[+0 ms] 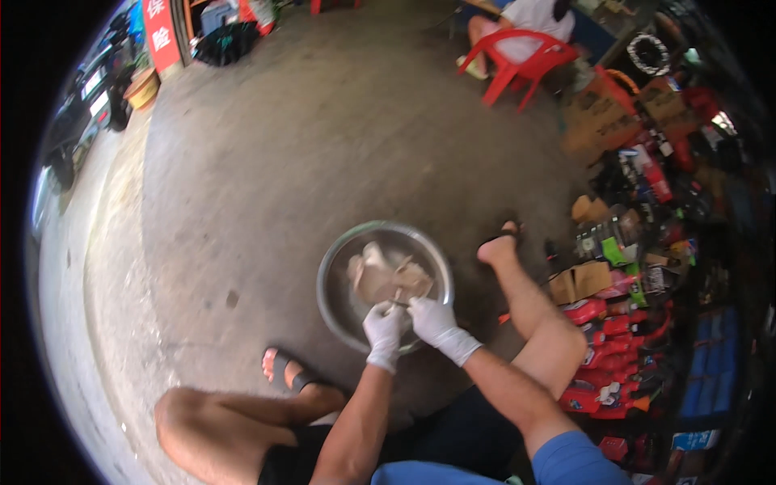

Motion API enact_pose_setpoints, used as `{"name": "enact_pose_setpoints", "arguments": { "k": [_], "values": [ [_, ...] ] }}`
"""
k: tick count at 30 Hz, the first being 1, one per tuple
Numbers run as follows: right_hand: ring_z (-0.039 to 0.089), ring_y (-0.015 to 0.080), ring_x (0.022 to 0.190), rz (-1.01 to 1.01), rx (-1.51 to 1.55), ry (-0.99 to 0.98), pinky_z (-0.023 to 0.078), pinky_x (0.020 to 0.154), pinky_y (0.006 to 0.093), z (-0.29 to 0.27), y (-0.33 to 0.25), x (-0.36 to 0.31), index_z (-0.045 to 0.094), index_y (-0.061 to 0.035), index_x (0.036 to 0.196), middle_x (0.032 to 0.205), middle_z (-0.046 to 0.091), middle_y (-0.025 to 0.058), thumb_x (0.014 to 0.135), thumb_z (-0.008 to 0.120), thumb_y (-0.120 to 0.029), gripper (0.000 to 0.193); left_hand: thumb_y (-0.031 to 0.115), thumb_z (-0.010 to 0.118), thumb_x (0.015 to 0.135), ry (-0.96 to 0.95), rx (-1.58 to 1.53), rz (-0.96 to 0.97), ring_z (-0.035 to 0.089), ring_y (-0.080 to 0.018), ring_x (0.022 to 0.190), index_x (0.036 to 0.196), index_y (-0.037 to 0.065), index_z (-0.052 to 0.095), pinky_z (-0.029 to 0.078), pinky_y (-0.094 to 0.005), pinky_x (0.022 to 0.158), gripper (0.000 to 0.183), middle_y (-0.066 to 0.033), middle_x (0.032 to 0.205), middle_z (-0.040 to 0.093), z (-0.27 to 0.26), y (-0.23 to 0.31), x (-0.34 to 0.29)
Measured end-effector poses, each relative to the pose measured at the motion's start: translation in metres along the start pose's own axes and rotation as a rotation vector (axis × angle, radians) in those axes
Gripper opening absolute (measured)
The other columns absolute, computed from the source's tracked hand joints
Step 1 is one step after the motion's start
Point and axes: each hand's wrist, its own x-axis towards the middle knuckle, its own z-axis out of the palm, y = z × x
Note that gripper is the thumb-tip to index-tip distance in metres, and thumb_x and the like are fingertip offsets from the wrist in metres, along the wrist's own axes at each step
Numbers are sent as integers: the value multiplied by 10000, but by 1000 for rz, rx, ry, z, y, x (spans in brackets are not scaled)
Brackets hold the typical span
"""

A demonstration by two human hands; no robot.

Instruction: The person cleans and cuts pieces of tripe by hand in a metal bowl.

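A round metal basin (pixel 324 301) stands on the floor between my feet. Wet-looking pale pieces (pixel 374 260), whitish and pinkish-beige like raw meat, lie in it; their exact kind is unclear. Over the basin's near side, my left hand (pixel 383 331) and my right hand (pixel 437 323) wear white gloves. The fingertips of both come close together in a pinch. Between them shows a small, thin, dark piece (pixel 398 301), too small to name. My fingers partly cover what lies beneath them.
Red bottles (pixel 602 356), opened cardboard (pixel 592 279) and other goods crowd the right side. A person sits on a red plastic chair (pixel 517 58) at the back right. At the far left are a yellow pot (pixel 142 89) and a red sign (pixel 162 36). Bare concrete floor (pixel 267 153) surrounds the basin.
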Motion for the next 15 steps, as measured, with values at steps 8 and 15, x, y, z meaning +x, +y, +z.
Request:
{"name": "enact_pose_setpoints", "arguments": {
  "k": [8, 15],
  "values": [
    [634, 380, 782, 110, 109, 37, 495, 681, 493, -11, 15, -1, 590, -84, 933, 868, 655, 143, 908, 507, -252, 189, 20, 564, 840, -291, -367, -292, 559, -126, 542, 1145, -16, 618, 425, -254, 422, 312, -63, 811, 654, -7, 19, -7],
    [636, 368, 781, 59, 113, 161, 495, 657, 480, -25, 15, 8, 585, -79, 883, 840, 656, 146, 901, 527, -223, 156, 14, 523, 869, -454, -374, -264, 640, -180, 776, 1190, -11, 580, 537, -313, 637, 327, -78, 983, 657, -8, 18, 8]
  ]
}}
